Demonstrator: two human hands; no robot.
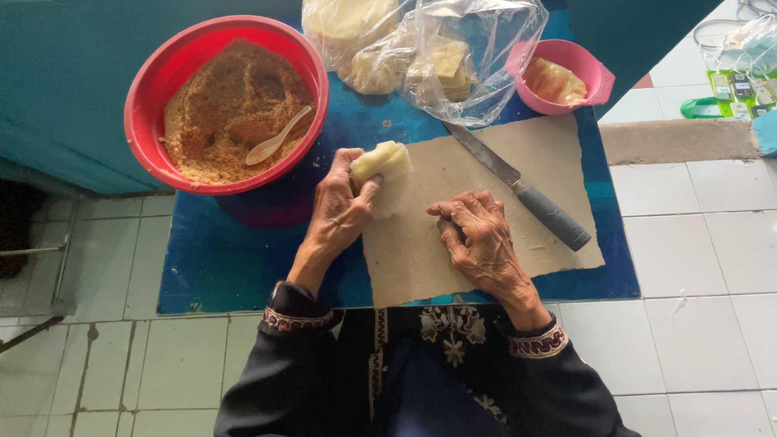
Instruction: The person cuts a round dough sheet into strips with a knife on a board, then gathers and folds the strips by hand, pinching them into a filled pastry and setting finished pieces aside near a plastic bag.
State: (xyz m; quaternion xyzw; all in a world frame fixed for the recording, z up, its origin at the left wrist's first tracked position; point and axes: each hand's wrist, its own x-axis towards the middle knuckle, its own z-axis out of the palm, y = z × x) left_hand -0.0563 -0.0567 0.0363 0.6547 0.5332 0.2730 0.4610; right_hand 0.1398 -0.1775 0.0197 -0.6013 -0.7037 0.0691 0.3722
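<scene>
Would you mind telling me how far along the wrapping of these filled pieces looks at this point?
Done: none visible finished; the cardboard sheet holds only a knife. In hand: the left hand holds a pale folded wrapper at the sheet's edge, while the right hand rests on the sheet. Left: the red bowl is full of crumbly filling, and wrappers remain in the plastic bag.

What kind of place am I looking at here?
Likely a home or small food-prep spot: a low blue table on tiled floor, a red bowl of crumbly filling, a knife.
</scene>
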